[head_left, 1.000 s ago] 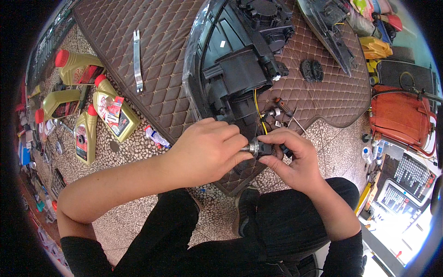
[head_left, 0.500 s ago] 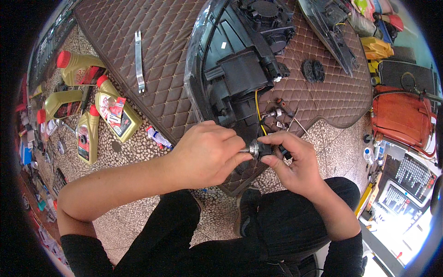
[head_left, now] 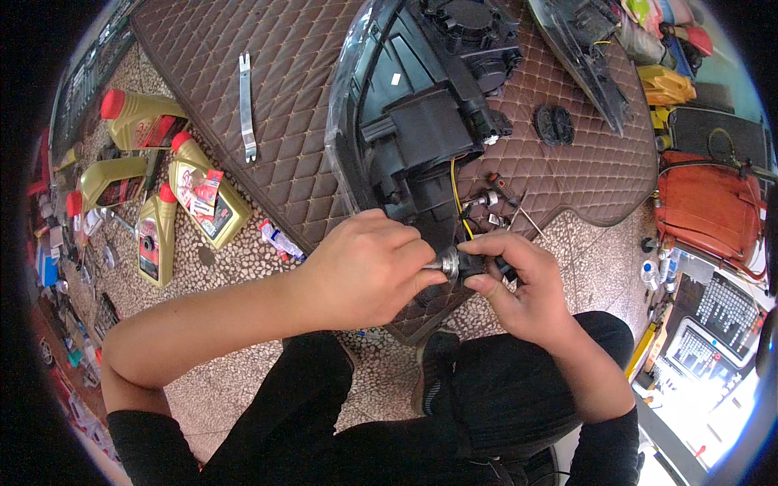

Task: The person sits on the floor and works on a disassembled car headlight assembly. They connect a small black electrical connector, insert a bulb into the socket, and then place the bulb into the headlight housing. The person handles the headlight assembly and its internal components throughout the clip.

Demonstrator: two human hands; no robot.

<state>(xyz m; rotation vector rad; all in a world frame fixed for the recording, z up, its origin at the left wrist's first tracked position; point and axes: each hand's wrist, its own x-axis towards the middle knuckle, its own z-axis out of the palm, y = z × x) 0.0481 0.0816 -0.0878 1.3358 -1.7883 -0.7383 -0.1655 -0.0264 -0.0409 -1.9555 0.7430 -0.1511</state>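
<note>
Between my hands is a headlight bulb [head_left: 446, 263] with a silvery metal collar, and a black connector [head_left: 471, 266] sits against its right end. My left hand [head_left: 365, 271] is closed, thumb and fingers pinching the bulb's left end, which they mostly hide. The thumb and forefinger of my right hand [head_left: 525, 283] grip the black connector. A yellow wire [head_left: 455, 194] runs from the opened back of a black headlight assembly [head_left: 425, 125] down toward the connector. Whether bulb and connector are fully joined cannot be made out.
On the brown quilted mat [head_left: 292, 105] lie a silver pry bar [head_left: 246, 109], black round caps [head_left: 554, 125], another bulb [head_left: 486, 198] and a screwdriver [head_left: 503, 188]. A second headlight [head_left: 579, 61] lies at the far right. Several gold bottles [head_left: 154, 235] stand left; a red-brown bag [head_left: 705, 206] is right.
</note>
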